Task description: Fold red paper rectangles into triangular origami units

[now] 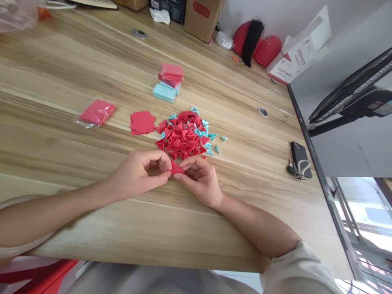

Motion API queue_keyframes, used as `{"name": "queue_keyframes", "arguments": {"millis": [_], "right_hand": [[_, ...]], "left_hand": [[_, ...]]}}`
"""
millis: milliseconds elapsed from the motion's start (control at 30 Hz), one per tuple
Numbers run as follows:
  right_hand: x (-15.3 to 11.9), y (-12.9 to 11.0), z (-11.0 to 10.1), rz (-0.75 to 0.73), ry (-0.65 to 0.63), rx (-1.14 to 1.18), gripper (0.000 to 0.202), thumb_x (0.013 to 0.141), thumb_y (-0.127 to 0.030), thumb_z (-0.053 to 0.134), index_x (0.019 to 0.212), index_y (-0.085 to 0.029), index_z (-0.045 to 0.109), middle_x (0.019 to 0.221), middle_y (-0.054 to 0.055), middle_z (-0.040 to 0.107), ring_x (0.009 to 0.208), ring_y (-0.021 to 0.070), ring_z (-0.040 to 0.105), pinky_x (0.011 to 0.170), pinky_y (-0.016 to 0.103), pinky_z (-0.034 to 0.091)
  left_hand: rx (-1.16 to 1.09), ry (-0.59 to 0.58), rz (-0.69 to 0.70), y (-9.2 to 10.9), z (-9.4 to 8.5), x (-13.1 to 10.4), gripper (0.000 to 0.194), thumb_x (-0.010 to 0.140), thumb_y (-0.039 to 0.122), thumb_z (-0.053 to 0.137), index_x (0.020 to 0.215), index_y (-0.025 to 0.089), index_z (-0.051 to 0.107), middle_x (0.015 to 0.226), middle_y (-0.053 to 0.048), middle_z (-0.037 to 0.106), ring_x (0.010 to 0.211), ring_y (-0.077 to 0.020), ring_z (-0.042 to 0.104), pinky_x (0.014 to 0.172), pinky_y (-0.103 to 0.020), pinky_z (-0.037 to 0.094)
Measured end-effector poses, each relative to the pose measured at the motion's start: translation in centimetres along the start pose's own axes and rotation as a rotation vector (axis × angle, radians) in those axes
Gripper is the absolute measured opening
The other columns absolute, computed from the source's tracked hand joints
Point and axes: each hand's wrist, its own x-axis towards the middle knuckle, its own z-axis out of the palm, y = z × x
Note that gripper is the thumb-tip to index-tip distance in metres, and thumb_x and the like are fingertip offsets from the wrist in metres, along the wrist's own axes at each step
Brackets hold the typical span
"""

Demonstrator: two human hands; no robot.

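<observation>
Between both hands is a small folded piece of red paper (pixel 176 167). My left hand (pixel 141 171) pinches its left end between thumb and fingers, and my right hand (pixel 200 177) pinches its right end. Just beyond the fingertips lies a heap of folded red paper triangles (pixel 183 141), with light blue triangles (pixel 211 145) mixed in along its edges. A ring of joined red pieces (pixel 190 118) rests at the back of the heap. Flat red paper squares (pixel 142 122) lie left of the heap.
A plastic-wrapped red pack (pixel 98 112) lies at the left. Red paper stacks (pixel 172 73) and light blue stacks (pixel 164 92) sit farther back. Keys and a black case (pixel 300 157) lie near the table's right edge, beside a black fan (pixel 355 90). Boxes (pixel 202 18) line the back.
</observation>
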Motion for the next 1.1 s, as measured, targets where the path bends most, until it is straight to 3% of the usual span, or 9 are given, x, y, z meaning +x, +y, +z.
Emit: {"name": "queue_keyframes", "arguments": {"millis": [133,300,467,600,700,800,967,1100], "right_hand": [[0.06,-0.16,-0.03,0.019,-0.039,0.003,0.037,0.072,-0.051,0.078,0.084,-0.022,0.056,0.069,-0.001,0.064,0.061,0.0119,0.059,0.056,0.026,0.048],[0.14,-0.04,-0.05,-0.019,-0.040,0.022,0.037,0.073,-0.046,0.079,0.082,-0.023,0.051,0.061,-0.006,0.054,0.052,0.0086,0.048,0.050,0.023,0.040],[0.04,0.06,-0.01,-0.029,0.015,-0.005,0.036,0.071,-0.046,0.079,0.082,-0.022,0.054,0.068,-0.003,0.059,0.057,0.0097,0.053,0.051,0.024,0.043],[0.02,-0.13,0.00,-0.006,0.017,0.015,0.032,0.074,-0.047,0.077,0.085,-0.021,0.062,0.068,-0.001,0.063,0.058,0.0110,0.056,0.055,0.026,0.047],[0.03,-0.20,-0.04,0.008,-0.006,0.034,0.029,0.074,-0.045,0.078,0.078,-0.020,0.063,0.064,-0.001,0.063,0.055,0.0109,0.056,0.054,0.026,0.049],[0.01,-0.07,-0.14,-0.020,-0.015,0.038,0.025,0.075,-0.041,0.077,0.078,-0.020,0.063,0.067,0.000,0.066,0.058,0.0117,0.060,0.057,0.027,0.052],[-0.04,0.11,-0.33,-0.032,-0.007,0.048,0.031,0.082,-0.048,0.070,0.096,-0.022,0.060,0.080,0.002,0.070,0.068,0.0137,0.066,0.062,0.029,0.056],[-0.05,-0.18,-0.39,0.007,0.008,0.056,0.035,0.085,-0.053,0.065,0.099,-0.022,0.061,0.072,0.000,0.068,0.061,0.0133,0.065,0.058,0.028,0.057]], "left_hand": [[0.006,-0.023,-0.006,0.03,-0.04,-0.08,0.008,0.075,0.025,0.063,0.071,0.018,0.061,0.072,0.000,0.067,0.066,-0.0131,0.062,0.060,-0.020,0.050],[0.010,-0.031,-0.012,-0.01,0.07,-0.13,0.008,0.075,0.024,0.063,0.071,0.018,0.059,0.070,0.001,0.064,0.064,-0.0118,0.060,0.058,-0.019,0.048],[-0.019,0.031,0.023,0.00,0.18,0.01,0.017,0.075,0.023,0.066,0.082,0.021,0.051,0.067,0.006,0.059,0.060,-0.0100,0.059,0.056,-0.018,0.047],[-0.013,0.055,0.050,0.06,0.18,-0.03,0.022,0.076,0.026,0.069,0.094,0.021,0.058,0.072,0.003,0.067,0.068,-0.0128,0.065,0.064,-0.020,0.052],[-0.023,0.038,0.054,0.12,0.07,-0.09,0.016,0.077,0.027,0.070,0.090,0.020,0.065,0.082,-0.001,0.073,0.074,-0.0148,0.070,0.069,-0.022,0.055],[0.030,0.049,0.157,0.24,-0.16,-0.09,0.001,0.079,0.023,0.069,0.079,0.021,0.069,0.081,0.000,0.074,0.074,-0.0146,0.070,0.070,-0.022,0.055],[0.157,0.160,0.353,0.27,-0.48,-0.10,0.012,0.080,0.016,0.069,0.073,0.024,0.073,0.087,0.000,0.075,0.077,-0.0135,0.070,0.072,-0.022,0.054],[0.226,0.196,0.398,0.16,-0.53,-0.18,0.016,0.082,0.014,0.065,0.077,0.026,0.075,0.091,-0.001,0.076,0.078,-0.0134,0.070,0.073,-0.023,0.054]]}}
